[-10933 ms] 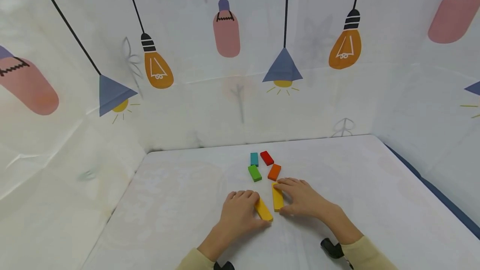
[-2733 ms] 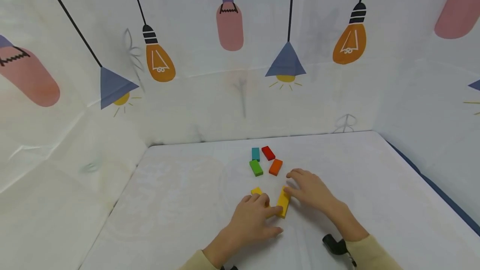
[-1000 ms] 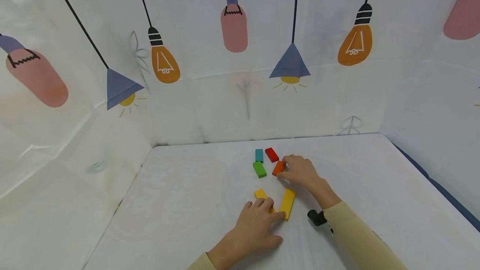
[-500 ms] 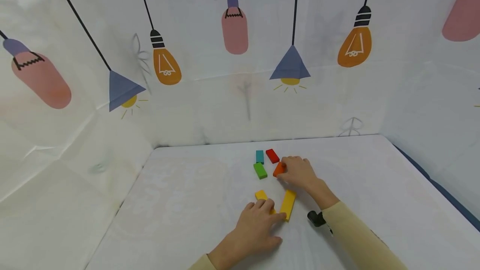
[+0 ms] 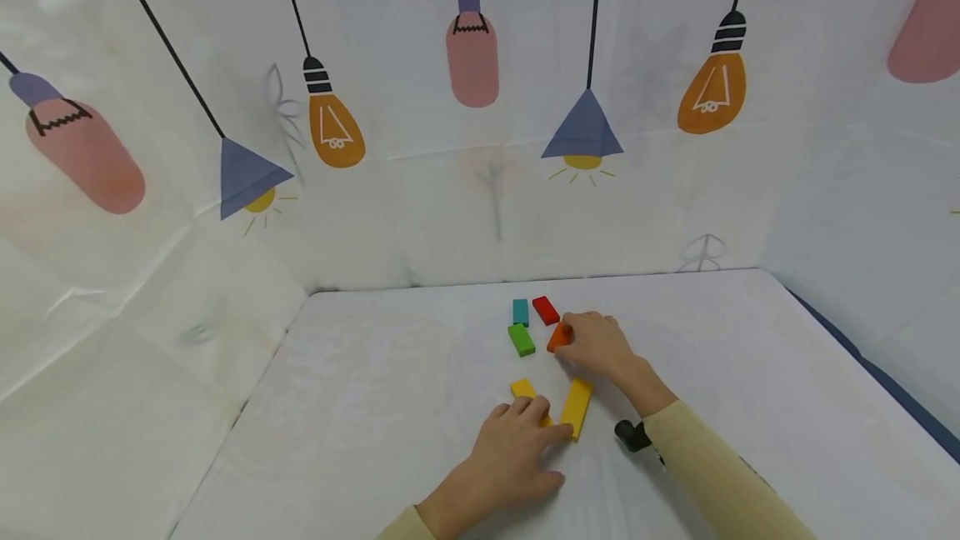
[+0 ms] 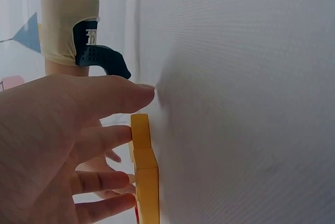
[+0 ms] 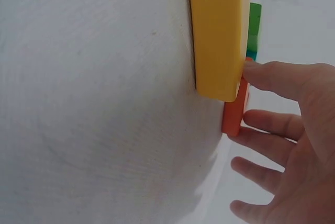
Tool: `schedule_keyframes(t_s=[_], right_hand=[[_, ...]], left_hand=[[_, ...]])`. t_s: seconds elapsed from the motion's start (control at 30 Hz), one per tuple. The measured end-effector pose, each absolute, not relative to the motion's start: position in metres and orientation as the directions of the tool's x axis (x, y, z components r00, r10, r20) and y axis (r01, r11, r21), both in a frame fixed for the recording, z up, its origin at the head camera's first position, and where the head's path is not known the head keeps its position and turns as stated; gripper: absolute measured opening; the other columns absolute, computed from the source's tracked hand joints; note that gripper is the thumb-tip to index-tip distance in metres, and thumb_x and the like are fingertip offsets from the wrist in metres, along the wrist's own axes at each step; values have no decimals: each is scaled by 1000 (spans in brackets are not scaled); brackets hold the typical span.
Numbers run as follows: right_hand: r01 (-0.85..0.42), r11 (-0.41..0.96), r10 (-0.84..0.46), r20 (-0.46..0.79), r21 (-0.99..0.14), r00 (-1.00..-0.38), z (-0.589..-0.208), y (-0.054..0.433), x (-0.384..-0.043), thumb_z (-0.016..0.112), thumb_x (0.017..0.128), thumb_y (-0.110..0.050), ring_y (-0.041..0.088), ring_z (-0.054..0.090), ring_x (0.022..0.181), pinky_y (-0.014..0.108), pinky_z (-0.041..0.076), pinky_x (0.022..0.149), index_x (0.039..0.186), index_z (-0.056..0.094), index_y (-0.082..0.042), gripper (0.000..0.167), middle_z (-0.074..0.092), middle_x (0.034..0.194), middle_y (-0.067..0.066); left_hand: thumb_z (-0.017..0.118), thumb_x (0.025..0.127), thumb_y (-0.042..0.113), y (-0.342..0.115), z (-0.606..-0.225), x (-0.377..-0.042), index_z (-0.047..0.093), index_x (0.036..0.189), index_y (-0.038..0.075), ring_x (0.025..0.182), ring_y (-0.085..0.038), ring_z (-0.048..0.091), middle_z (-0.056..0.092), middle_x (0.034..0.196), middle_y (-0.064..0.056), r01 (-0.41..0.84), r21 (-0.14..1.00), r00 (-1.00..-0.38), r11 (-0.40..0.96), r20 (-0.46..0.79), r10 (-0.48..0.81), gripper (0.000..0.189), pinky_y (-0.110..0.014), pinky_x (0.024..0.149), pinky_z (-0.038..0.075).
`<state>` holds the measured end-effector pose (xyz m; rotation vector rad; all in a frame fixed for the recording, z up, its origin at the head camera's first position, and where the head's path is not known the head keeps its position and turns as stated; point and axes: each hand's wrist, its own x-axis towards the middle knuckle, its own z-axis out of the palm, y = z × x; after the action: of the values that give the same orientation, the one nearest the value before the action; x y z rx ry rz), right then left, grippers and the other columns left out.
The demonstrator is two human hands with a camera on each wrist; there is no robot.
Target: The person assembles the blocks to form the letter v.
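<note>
Two yellow blocks lie on the white table in a V that narrows toward the person. My left hand (image 5: 510, 458) reaches over the left yellow block (image 5: 522, 388), fingertips against it. Its index finger touches the near end of the right yellow block (image 5: 577, 407), and the thumb is held apart. Farther back, my right hand (image 5: 602, 348) pinches a small orange block (image 5: 556, 340) between thumb and fingers. In the right wrist view the thumb is on one side of the orange block (image 7: 234, 110) and fingertips on the other, behind a large yellow block (image 7: 217, 35).
Just left of the orange block lies a green block (image 5: 521, 340), with a teal block (image 5: 521, 312) and a red block (image 5: 546, 310) behind. A white sheet printed with lamps (image 5: 582, 132) hangs behind the table. A black strap device (image 5: 632, 436) sits at the right wrist.
The yellow blocks have turned into a V since the earliest frame. My right hand has moved from the right yellow block back to the orange one. Little differs over the last second.
</note>
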<state>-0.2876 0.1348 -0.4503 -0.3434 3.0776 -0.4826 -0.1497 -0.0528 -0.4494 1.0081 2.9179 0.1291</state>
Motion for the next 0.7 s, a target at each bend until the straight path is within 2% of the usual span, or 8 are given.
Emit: schedule_keyframes(t_s=[0.37, 0.7], right_hand=[[-195, 932, -198, 21, -306, -980, -449, 136, -285, 72, 82, -36, 21, 55, 84, 43, 48, 86, 110, 66, -12, 38, 69, 98, 6], [-192, 929, -199, 11, -317, -980, -440, 136, -280, 71, 83, -39, 20, 54, 75, 33, 50, 70, 107, 65, -12, 37, 69, 94, 5]], left_hand=[[72, 83, 54, -54, -450, -148, 61, 128, 46, 106, -12, 51, 56, 116, 9, 627, 91, -777, 774, 4, 629, 47, -37, 91, 52], [72, 83, 55, -55, -451, -147, 62, 128, 46, 107, -13, 52, 56, 116, 9, 628, 91, -777, 773, 11, 630, 47, -37, 92, 52]])
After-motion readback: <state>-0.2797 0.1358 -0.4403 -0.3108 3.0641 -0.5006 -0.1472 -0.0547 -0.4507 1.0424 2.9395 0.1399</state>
